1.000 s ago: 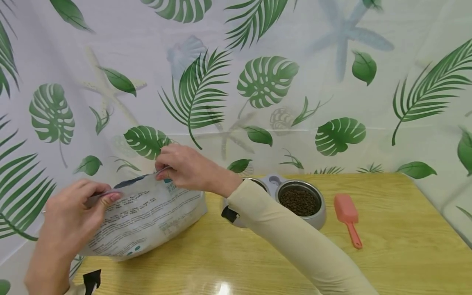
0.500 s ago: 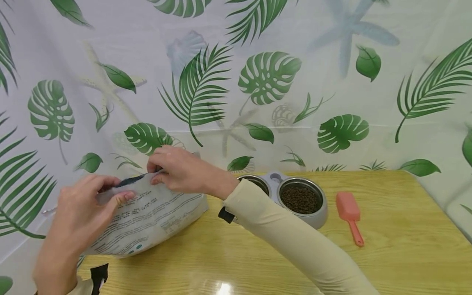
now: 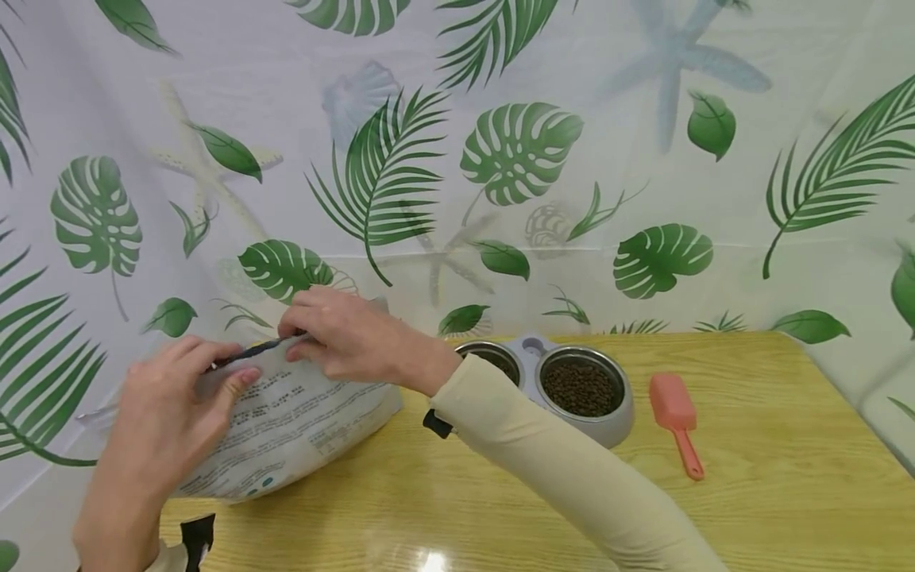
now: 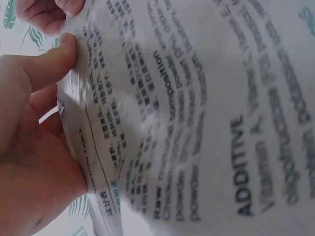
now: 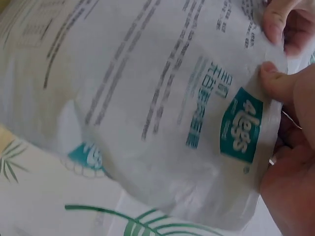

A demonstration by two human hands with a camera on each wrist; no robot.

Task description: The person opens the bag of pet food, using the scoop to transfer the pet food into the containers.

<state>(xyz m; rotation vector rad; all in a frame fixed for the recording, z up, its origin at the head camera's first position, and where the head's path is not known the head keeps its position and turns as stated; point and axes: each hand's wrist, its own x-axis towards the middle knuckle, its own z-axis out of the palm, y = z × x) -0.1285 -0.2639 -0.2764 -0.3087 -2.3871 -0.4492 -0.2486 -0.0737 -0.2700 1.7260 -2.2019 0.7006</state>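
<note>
Left hand (image 3: 175,397) near the front-left corner of the tabletop (image 3: 500,508), thumb and fingers pinching the top seam of the pet food bag (image 3: 300,421); left wrist view confirms the thumb (image 4: 49,59) pressed on the printed film with fingers behind it; right hand (image 3: 343,338) just past it, also pinching the top seam, fingertips curled over the dark strip of the opening; right wrist view shows a thumb tip (image 5: 275,81) on the bag edge beside the teal logo; bag stands on the left end of the tabletop, leaning toward the back-left, printed side facing the camera.

Change: over the last second both hands have slid toward each other along the seam, the left moving right and the right moving left, gap between them now short; the visible dark slit of the mouth is shorter; reads as the top being pressed shut along its length, closing likely near done but can't confirm a full seal.

Room: cream sleeve (image 3: 557,469) crosses the middle of the tabletop diagonally; double pet bowl (image 3: 572,389) near the back edge at centre, right bowl holding brown kibble, left bowl partly hidden by the wrist; pink scoop (image 3: 675,421) just right of the bowl, apart from it; right half and front edge of the tabletop are bare wood; leaf-print curtain (image 3: 500,159) hangs close behind the back and left edges, bag nearly touching it.
</note>
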